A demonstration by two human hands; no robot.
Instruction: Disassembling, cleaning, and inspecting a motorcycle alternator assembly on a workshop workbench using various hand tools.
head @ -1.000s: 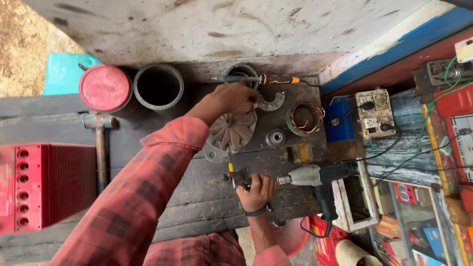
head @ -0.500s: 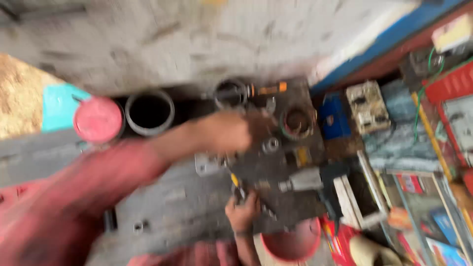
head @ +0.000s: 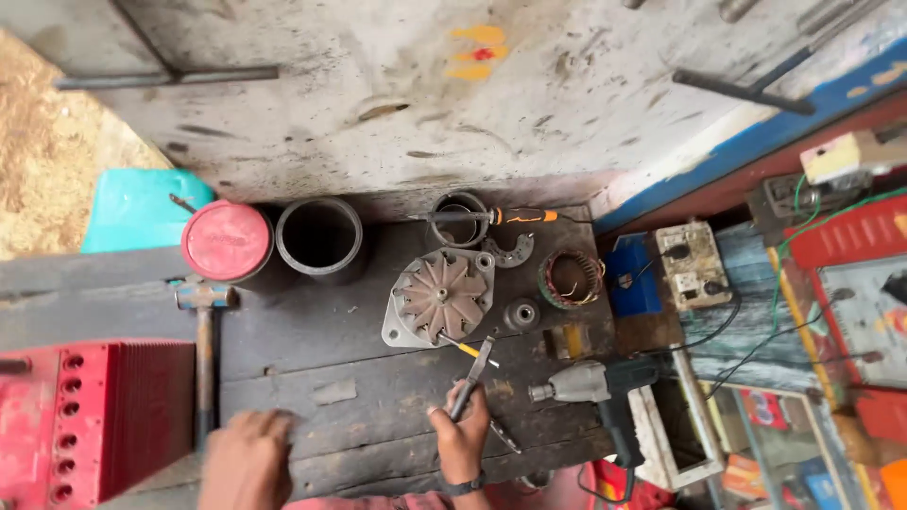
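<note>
My right hand (head: 461,439) is at the bench's front edge, shut on a dark metal plier-like tool (head: 475,373) that points up toward a grey alternator housing with a finned fan (head: 441,297). A small yellow-handled screwdriver (head: 461,348) lies between the tool's tip and the housing. My left hand (head: 248,461) rests low on the dark wooden bench (head: 312,349), away from the housing, holding nothing. A small pulley (head: 521,314) sits right of the housing.
Behind the housing lie a metal ring (head: 460,219), an orange-handled screwdriver (head: 501,216), a curved bracket (head: 510,250) and a copper-wound stator (head: 570,279). A power drill (head: 605,387) lies right. A hammer (head: 203,331), red-lidded can (head: 227,241), black cylinder (head: 319,236) and red finned block (head: 94,416) stand left.
My left hand has left the alternator housing and drawn back to the bench's front left. My right hand stays near the front edge with its tool.
</note>
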